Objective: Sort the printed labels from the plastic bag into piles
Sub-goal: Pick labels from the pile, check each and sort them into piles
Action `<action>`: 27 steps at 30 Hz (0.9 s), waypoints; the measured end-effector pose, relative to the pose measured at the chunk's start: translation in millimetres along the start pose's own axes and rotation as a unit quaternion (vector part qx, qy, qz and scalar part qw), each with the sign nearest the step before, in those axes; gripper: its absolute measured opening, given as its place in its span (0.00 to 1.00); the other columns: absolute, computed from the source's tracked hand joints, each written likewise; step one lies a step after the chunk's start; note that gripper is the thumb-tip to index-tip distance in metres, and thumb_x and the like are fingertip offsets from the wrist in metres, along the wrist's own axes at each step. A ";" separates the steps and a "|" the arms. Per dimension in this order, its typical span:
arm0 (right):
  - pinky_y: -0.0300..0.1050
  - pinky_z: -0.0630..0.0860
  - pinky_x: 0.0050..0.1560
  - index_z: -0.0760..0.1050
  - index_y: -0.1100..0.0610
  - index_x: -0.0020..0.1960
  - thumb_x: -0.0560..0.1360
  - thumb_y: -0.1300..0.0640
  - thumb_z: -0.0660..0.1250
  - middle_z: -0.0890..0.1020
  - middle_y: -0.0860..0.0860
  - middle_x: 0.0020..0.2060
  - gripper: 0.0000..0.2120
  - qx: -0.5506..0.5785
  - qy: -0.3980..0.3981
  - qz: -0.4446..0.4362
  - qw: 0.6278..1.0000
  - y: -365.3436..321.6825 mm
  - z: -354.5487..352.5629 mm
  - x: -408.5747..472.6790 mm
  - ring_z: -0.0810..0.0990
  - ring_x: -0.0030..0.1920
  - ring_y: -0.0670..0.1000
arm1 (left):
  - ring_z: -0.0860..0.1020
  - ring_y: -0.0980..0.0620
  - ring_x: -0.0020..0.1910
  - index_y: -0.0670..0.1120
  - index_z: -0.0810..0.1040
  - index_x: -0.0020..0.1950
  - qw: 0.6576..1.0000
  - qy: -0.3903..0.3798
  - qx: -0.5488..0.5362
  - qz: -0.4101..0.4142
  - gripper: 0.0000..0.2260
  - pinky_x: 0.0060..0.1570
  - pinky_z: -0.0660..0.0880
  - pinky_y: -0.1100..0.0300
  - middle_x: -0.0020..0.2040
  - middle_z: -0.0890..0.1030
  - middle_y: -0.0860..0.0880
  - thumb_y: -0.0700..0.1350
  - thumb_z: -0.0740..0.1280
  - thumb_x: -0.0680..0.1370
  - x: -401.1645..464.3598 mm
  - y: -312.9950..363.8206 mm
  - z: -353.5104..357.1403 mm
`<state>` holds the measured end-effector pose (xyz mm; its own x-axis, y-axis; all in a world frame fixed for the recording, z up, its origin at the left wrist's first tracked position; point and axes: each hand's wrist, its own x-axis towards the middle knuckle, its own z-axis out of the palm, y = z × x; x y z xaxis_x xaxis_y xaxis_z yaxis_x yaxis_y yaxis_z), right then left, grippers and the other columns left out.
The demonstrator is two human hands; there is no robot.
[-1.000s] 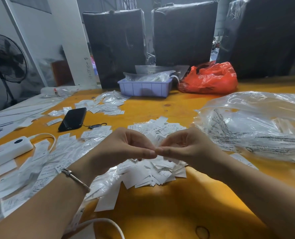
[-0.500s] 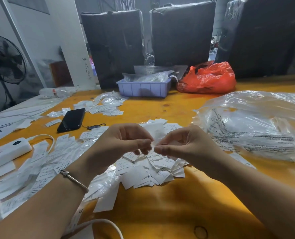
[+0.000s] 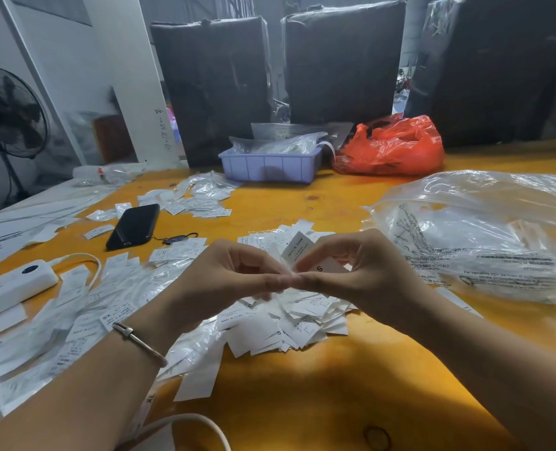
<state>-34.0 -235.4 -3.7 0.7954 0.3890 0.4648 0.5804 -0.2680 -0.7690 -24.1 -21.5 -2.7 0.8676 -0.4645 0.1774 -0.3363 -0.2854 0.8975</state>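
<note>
Hands: your left hand [image 3: 237,275] and right hand [image 3: 351,271] pinch labels [image 3: 297,249] together at frame centre | Done: piles [image 3: 289,317] below, left, upper left | Left: bag [image 3: 478,236] at right looks well filled, so you're likely far from finished

Your nearest bare tabletop [image 3: 319,385] lies in front of the label heap [image 3: 289,320]. On the left, loose labels [image 3: 74,320], the white power bank [image 3: 13,284] and phone [image 3: 135,226] block passage; on the right, the clear plastic bag [image 3: 484,236] does.
</note>
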 end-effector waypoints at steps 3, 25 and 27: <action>0.47 0.73 0.34 0.84 0.57 0.38 0.68 0.57 0.76 0.83 0.53 0.31 0.04 -0.009 0.031 0.016 0.999 2.4 -0.9 1.9 0.77 0.31 0.52 | 0.81 0.49 0.38 0.44 0.87 0.45 1.000 -0.018 0.009 -0.009 0.11 0.40 0.77 0.57 0.40 0.84 0.43 0.49 0.79 0.68 -1.1 0.1 1.7; 0.37 0.74 0.31 0.83 0.52 0.41 0.64 0.52 0.73 0.84 0.53 0.33 0.07 0.052 0.103 -0.057 0.992 -23.8 -21.3 -3.4 0.77 0.29 0.43 | 0.82 0.49 0.33 0.41 0.85 0.43 0.995 0.054 0.029 0.073 0.10 0.35 0.80 0.61 0.36 0.84 0.44 0.45 0.75 0.67 -0.7 1.4 2.5; 0.33 0.74 0.32 0.83 0.51 0.43 0.66 0.52 0.73 0.85 0.48 0.34 0.07 0.030 0.086 -0.062 0.994 -25.5 -18.2 -4.9 0.79 0.30 0.42 | 0.82 0.49 0.33 0.42 0.85 0.43 0.995 0.057 0.036 0.073 0.09 0.35 0.80 0.61 0.36 0.85 0.45 0.46 0.75 0.67 -0.8 1.8 3.4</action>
<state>-49.5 -246.4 21.6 0.7391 0.2580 0.6223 0.6690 -0.1724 -0.7230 -26.7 -24.4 -2.6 0.8420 -0.4088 0.3521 -0.4836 -0.2824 0.8285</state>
